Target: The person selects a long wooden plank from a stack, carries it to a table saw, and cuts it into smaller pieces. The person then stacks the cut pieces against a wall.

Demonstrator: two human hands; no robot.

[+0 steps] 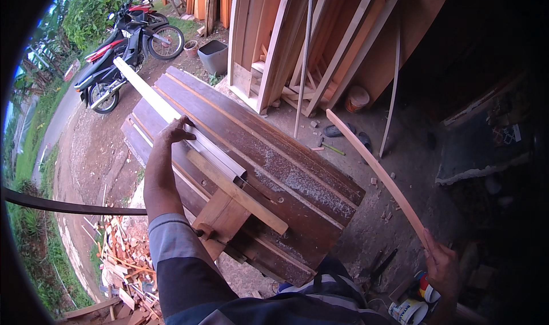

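My left hand (180,130) reaches out over a brown wooden worktable (309,222), its fingers bent around a long pale strip (146,90). This strip extends past the table's far edge, and its near part lies beside a grooved moulding (220,156). Along the moulding runs a yellowish wooden batten (257,208), crossing a wooden block (220,219). Off the table's right side, my right hand (440,268) is closed on the lower end of a long thin wooden strip (380,173). That strip points up and away, slightly curved in the picture.
Sawdust (297,179) covers part of the tabletop. Planks and frames (274,50) lean at the back, near a bucket (357,99). Motorcycles (137,42) are parked far left. Offcuts (128,268) are heaped left of the table; dark slippers (340,130) lie on the floor.
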